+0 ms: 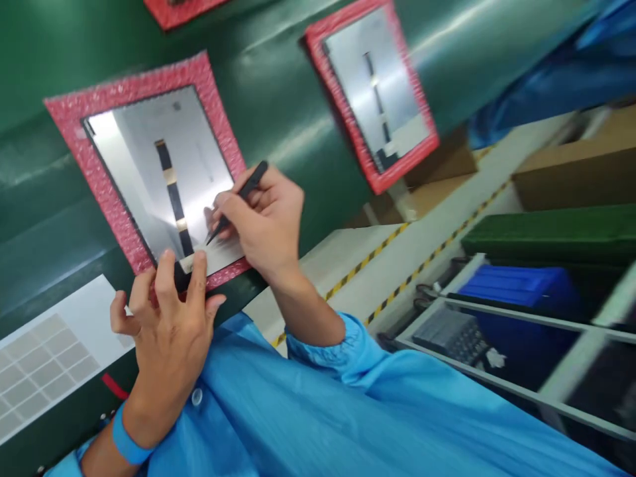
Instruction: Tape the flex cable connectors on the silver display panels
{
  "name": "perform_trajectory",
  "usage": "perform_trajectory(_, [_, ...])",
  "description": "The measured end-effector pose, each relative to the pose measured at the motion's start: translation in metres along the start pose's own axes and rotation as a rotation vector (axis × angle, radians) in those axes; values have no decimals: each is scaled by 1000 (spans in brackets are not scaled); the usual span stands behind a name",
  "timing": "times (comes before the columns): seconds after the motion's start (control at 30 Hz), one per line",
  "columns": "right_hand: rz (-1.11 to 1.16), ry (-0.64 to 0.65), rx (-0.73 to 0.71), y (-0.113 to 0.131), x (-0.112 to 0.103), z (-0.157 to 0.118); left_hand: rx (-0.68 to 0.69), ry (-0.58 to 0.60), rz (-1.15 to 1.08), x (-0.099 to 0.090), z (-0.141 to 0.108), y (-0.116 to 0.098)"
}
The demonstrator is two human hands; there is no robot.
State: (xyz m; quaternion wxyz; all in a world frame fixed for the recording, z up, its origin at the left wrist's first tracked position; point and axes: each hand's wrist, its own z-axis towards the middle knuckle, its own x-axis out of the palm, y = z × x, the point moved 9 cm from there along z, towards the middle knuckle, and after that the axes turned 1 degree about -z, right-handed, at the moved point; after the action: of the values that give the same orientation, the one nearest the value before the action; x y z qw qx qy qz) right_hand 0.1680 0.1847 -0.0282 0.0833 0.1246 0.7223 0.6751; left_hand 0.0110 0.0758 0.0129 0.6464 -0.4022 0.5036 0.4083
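Note:
A silver display panel [144,179] with a dark ribbon cable [175,199] lies on pink bubble wrap [124,225]. In my right hand [271,222] is a pair of black tweezers [253,180], its fine tip down at the panel's lower edge, beside the cable's end. My left hand [171,318] rests with spread fingers at that same edge. Its index and middle fingertips touch the panel on either side of a pale strip [191,260] at the cable's lower end. A blue band circles my left wrist.
Another panel [377,86] on pink wrap lies at the right on the green work surface [268,93]. A white sheet of grey labels [44,358] is at the lower left. Beyond the edge are cardboard boxes [576,152], a metal-framed rack [497,377] and a blue bin [517,285].

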Motion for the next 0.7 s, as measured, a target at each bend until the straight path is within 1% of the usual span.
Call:
perform_trajectory(0.1, [43,21,31,-2,4,4,-3,2,42,-1,0,4])
perform_trajectory(0.27, [83,6,83,-5,7,5,-89,78,1,-7,-8,28])
perform_trajectory(0.37, [103,15,109,-7,11,6,-165,31,-113,-15,3,46])
perform_trajectory(0.43, [120,20,102,-6,14,8,-262,5,-222,-19,19,57])
perform_trajectory(0.53, [155,10,95,-7,15,11,-466,58,-445,-18,44,71])
perform_trajectory(0.57, [167,1,96,-8,15,11,-561,71,-556,-15,50,77])
perform_trajectory(0.63, [191,-17,102,-10,14,13,-747,54,-783,-7,58,89])
perform_trajectory(0.7, [218,-33,117,-12,13,15,-861,32,-962,5,65,97])
